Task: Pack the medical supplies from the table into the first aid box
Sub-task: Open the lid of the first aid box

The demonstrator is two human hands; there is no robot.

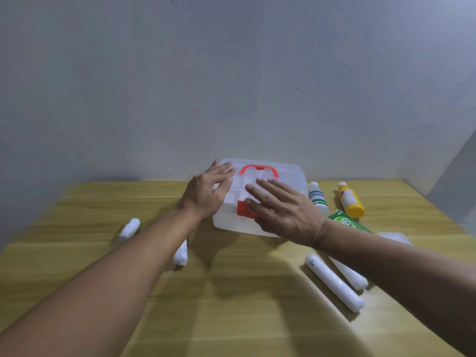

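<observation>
A clear plastic first aid box [288, 176] with a red handle [258, 168] and a red front latch [244, 208] stands closed at the far middle of the wooden table [231, 292]. My left hand [206, 193] hovers at the box's left side, fingers spread. My right hand [283, 211] is spread over the lid and front latch, holding nothing. White bandage rolls lie around: one at the left [129, 229], one beside my left forearm [180, 253], two at the right [334, 282] [353, 276]. A white bottle [318, 197], a yellow bottle [350, 200] and a green packet [346, 221] lie right of the box.
A flat white pack [394, 237] shows just behind my right forearm. A grey wall [231, 86] rises straight behind the table's far edge. The table's right edge runs near the yellow bottle's side.
</observation>
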